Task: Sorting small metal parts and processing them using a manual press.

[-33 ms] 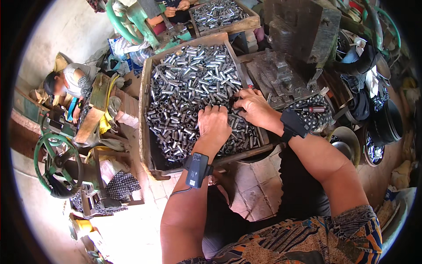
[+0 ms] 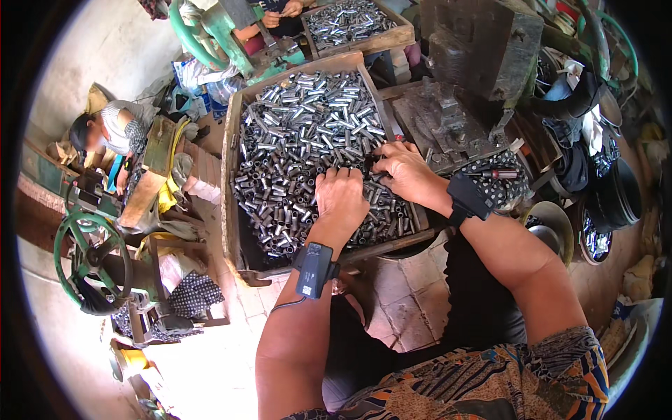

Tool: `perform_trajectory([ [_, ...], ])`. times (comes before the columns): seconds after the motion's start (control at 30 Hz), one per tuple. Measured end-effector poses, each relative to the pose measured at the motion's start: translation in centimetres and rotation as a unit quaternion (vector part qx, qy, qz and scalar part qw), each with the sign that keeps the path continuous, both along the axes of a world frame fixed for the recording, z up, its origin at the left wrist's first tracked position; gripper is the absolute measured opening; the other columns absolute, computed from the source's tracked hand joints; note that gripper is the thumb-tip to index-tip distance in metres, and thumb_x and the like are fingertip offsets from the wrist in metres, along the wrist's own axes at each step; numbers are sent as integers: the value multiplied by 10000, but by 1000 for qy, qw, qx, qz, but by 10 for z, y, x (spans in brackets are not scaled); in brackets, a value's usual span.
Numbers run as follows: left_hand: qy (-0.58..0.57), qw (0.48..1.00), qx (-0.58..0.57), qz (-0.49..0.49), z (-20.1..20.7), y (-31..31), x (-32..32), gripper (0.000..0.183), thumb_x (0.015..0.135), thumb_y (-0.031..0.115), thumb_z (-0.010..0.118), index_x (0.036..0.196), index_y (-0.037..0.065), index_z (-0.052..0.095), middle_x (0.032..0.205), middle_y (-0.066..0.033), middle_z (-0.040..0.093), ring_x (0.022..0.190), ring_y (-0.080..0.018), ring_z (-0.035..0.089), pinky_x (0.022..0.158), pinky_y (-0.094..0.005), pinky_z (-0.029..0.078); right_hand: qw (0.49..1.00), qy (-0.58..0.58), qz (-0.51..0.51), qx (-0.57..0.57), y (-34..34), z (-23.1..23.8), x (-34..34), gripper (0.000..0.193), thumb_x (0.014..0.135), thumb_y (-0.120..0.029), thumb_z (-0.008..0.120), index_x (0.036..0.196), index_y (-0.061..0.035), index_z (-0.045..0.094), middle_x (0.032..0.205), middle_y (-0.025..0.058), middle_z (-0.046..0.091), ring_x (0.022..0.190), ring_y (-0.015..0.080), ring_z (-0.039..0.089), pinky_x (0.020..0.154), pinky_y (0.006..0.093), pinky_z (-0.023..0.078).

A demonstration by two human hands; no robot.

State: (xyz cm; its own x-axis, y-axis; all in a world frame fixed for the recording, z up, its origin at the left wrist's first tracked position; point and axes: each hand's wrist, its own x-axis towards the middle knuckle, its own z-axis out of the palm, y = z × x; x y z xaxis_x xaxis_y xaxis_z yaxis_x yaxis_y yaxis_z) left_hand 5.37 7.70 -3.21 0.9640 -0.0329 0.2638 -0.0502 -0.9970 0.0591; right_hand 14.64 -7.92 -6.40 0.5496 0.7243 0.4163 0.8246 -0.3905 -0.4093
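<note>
Many short metal tubes [image 2: 308, 133] fill a wooden tray [image 2: 229, 161] in front of me, shinier at the far end and darker at the near end. My left hand [image 2: 341, 199] rests on the near part of the pile with its fingers curled down; the tips are hidden among the tubes. Beside it, my right hand [image 2: 406, 171] is bent over the tray's right side, thumb and fingers drawn together near a dark spot in the pile. What either hand grips is hidden. A dark strapped device sits on each wrist.
To the right of the tray stands a heavy, greasy press [image 2: 448, 119]; a screwdriver [image 2: 498, 173] lies on dotted cloth. Round metal pans [image 2: 549, 224] are at the right. A second tray [image 2: 402, 33] and a co-worker's hands are at the far side. Another person sits left, near a green handwheel [image 2: 66, 259].
</note>
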Motion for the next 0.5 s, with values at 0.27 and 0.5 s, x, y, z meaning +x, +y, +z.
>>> perform_trajectory([
  [0.27,-26,1000,2,0,-4,3,-3,172,606,71,633,774,46,606,834,-115,636,877,-297,577,801,-414,395,990,87,-3,109,-4,13,-8,203,707,-68,711,907,-43,693,931,101,616,880,290,594,797,379,460],
  [0.5,-69,997,-20,-8,-4,4,-11,159,588,65,638,741,55,599,829,-104,632,877,-299,552,806,-416,369,876,402,44,262,-9,15,-23,266,784,-7,684,1042,38,632,806,70,652,663,123,596,608,245,490],
])
